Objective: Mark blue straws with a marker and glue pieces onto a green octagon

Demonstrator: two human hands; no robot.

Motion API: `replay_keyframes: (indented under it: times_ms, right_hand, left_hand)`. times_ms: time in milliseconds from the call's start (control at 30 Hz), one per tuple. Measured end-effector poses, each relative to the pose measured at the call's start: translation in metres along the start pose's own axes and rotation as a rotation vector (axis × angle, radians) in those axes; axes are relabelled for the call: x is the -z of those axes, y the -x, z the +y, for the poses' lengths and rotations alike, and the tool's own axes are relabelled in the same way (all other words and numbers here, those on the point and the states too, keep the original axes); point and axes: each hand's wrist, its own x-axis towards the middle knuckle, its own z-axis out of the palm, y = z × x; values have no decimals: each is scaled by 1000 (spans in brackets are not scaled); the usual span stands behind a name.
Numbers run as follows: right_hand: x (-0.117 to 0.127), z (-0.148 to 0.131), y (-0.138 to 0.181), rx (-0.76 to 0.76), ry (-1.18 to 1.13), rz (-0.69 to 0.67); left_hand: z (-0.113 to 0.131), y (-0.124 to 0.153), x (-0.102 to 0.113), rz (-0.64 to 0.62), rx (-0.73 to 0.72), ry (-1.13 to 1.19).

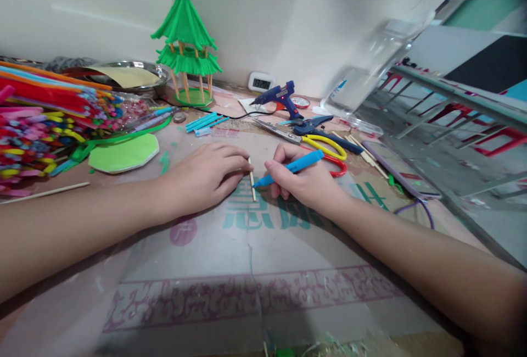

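At the middle of the cardboard sheet [255, 269], the left hand [206, 178] pinches a wooden stick [252, 181] with its fingertips and the right hand [307, 184] clasps a blue pen [288, 169]. That lightly pinned stick could well roll under the tip.

Holding a stick [252, 184] down on the bench [214, 285] with the left grip [206, 178], just left of the right grip [307, 184] and its pen [294, 167], tip meeting the stick. Bearing scissors [325, 148] just behind the right grip, a glue gun [280, 99] farther back, a model pavilion [187, 49] behind the left grip, pipe cleaners [41, 115] far left, a phone [399, 170] right.
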Motion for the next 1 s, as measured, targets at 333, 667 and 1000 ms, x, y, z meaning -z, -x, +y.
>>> replay_keyframes:
  times_ms: [333,667,1000]
  right_hand:
    - [2,8,2,-1,-55,-96]
    - [0,6,-2,-32,-73,9]
    - [0,7,-2,-56,-28,21]
  left_hand:
    - [-1,2,-3,-1,31,4]
    - [-3,3,-6,-2,48,29]
    - [-1,2,-4,-8,12,-3]
